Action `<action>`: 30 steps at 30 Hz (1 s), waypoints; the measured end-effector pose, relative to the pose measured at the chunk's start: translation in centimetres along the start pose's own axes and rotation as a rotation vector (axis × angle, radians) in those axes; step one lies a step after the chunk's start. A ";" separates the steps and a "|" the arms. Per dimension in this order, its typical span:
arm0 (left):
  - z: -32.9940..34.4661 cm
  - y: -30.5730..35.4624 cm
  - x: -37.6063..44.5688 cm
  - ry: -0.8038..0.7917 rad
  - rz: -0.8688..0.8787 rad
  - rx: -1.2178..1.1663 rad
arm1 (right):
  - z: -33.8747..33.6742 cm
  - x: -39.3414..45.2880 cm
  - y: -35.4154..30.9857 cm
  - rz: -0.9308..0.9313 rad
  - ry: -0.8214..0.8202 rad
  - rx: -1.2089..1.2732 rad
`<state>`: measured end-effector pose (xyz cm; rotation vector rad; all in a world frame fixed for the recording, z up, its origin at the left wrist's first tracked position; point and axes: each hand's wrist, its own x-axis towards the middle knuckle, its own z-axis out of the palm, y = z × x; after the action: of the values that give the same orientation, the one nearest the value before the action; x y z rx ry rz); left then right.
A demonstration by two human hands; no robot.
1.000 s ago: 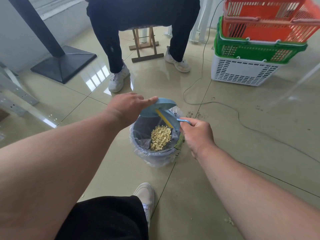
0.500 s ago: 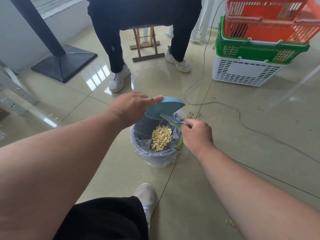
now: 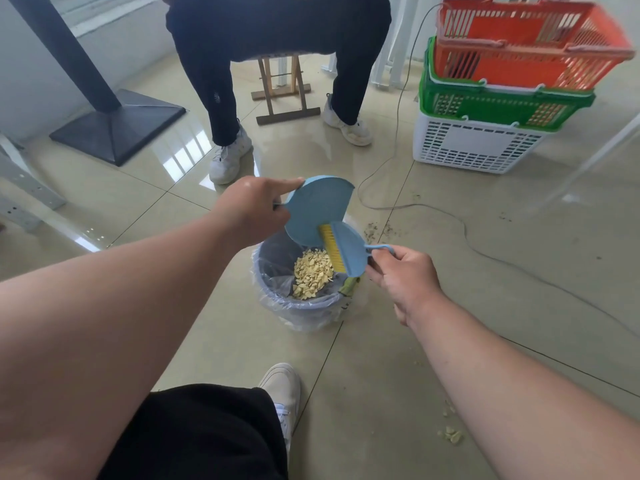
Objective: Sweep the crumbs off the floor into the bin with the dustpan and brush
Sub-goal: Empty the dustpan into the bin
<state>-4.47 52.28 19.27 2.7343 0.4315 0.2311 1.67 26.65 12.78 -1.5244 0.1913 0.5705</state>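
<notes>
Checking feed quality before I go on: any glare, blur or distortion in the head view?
Head view: window glare on the glossy floor at left; wide-angle bending stretches both forearms and tilts the baskets; dustpan, brush and bin look sharp.

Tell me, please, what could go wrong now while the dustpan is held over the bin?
1. The dustpan is tipped over the far edge of the bin, so any crumbs the brush knocks loose may fall outside.
2. The cable lies on the floor close behind the bin and could snag a foot.
3. Crumbs on the floor near the right arm may get missed.
</notes>
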 end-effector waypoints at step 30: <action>7.9 20.6 -1.9 -0.439 -0.139 -0.366 | -21.4 -3.6 -0.8 0.104 0.097 0.466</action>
<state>0.97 30.78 19.57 2.2941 0.4043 -0.2958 3.85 5.10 13.87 -1.0931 0.4482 0.4926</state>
